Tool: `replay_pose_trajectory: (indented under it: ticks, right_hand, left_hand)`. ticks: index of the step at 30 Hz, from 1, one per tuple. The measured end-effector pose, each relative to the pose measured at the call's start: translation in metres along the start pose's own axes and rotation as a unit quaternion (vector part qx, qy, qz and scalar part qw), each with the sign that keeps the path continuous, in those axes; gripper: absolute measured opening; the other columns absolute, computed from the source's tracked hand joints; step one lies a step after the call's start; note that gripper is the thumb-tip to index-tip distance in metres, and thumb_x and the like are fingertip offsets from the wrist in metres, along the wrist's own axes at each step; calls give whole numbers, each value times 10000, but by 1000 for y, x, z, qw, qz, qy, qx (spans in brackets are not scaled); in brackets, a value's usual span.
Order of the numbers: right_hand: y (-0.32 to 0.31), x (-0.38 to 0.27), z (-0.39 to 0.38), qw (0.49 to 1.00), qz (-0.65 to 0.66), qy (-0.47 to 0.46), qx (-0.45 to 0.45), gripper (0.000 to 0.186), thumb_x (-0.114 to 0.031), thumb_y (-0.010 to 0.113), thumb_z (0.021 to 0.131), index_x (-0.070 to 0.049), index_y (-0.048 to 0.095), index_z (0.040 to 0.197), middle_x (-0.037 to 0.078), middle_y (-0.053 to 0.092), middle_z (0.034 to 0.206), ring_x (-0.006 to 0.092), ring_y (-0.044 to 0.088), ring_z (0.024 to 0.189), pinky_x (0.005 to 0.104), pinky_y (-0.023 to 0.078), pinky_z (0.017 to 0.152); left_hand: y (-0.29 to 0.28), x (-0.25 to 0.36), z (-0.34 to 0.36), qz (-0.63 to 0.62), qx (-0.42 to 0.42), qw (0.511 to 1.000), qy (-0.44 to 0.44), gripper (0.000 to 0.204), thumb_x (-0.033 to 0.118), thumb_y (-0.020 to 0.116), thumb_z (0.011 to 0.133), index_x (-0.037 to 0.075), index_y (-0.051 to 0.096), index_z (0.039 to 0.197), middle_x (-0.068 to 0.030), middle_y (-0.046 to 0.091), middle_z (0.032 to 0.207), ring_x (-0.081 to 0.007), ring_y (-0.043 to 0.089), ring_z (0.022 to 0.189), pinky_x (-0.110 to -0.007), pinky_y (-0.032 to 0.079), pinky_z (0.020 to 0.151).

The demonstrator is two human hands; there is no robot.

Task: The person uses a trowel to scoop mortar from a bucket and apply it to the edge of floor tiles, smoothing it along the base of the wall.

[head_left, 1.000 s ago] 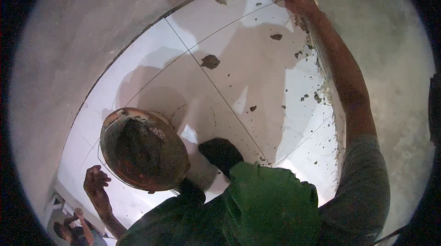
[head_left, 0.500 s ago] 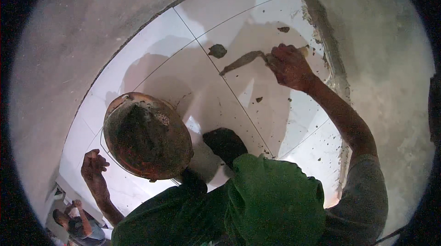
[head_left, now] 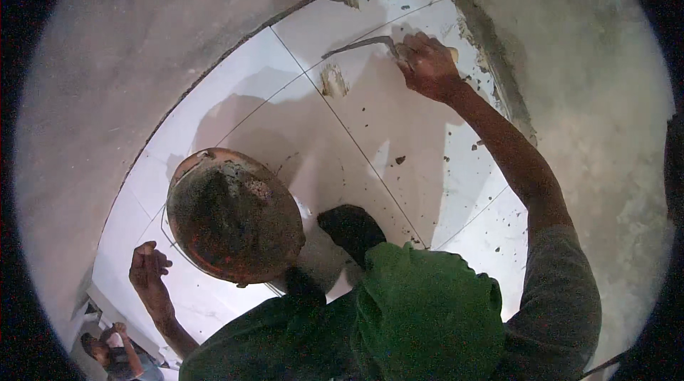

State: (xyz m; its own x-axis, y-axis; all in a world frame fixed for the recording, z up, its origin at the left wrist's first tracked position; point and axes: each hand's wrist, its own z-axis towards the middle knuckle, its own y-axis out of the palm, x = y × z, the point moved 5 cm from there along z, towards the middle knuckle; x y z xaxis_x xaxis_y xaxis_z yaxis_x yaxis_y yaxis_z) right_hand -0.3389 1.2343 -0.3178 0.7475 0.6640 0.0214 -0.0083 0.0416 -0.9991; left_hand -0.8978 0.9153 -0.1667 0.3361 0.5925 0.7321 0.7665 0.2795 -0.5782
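My right hand (head_left: 427, 64) reaches far out over the white floor tiles (head_left: 399, 117) and is shut on the handle of a trowel (head_left: 356, 46), whose blade points left near a tile joint. Just below the blade lies a thin pale smear of mortar (head_left: 333, 82). My left hand (head_left: 149, 267) hovers low at the left with loosely curled fingers and holds nothing. It is next to a round rusty pan (head_left: 235, 214) filled with dark grey mortar.
Bare grey cement (head_left: 121, 68) surrounds the tiled patch, with a rough mortar edge (head_left: 499, 75) at the right. Small mortar crumbs (head_left: 400, 160) dot the tiles. My dark shoe (head_left: 353, 228) and green-clad knee (head_left: 427, 310) are below. Another person (head_left: 107, 349) crouches at the lower left.
My right hand came back from the far tile edge and swept the trowel over the dark mortar blob, leaving only a thin smear. The left hand barely moved.
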Motion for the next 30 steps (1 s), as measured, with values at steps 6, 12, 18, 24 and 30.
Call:
replay_pose_trajectory:
  ticks: [6,12,18,24,30]
  right_hand:
    - [20,56,48,995,-66,35,68,374,-276,634,896,-80,686,1211,229,659,1089,418,638,1040,498,540,893]
    - [-13,96,100,985,-145,-45,81,281,-274,658,885,-27,717,1006,233,679,904,409,675,883,541,543,837]
    - [-65,96,30,973,32,92,208,295,-276,638,953,1,703,1033,230,689,866,474,664,807,528,552,730]
    - [-12,14,-95,629,620,434,179,408,-414,640,1003,-21,636,1110,93,669,855,162,643,730,332,533,582]
    - [30,-49,-81,206,830,438,276,252,-253,554,1027,-6,577,1070,99,582,818,224,602,750,402,546,729]
  left_hand:
    - [2,2,5,15,-14,1000,-11,330,354,604,1032,27,641,1056,0,569,744,-115,562,677,-268,420,637]
    - [5,0,7,13,-27,1000,3,390,411,655,985,30,669,1068,-19,588,769,-135,583,698,-270,426,634]
    - [-7,-26,-1,-19,9,997,-69,329,337,602,1015,20,648,1090,5,572,755,-112,556,669,-249,397,637]
    - [8,-11,17,-7,-39,999,-19,320,311,627,974,21,653,1106,-15,572,757,-122,565,670,-258,422,624]
    - [18,25,34,22,-32,999,13,328,309,634,951,21,657,1107,-21,570,772,-133,553,711,-265,428,664]
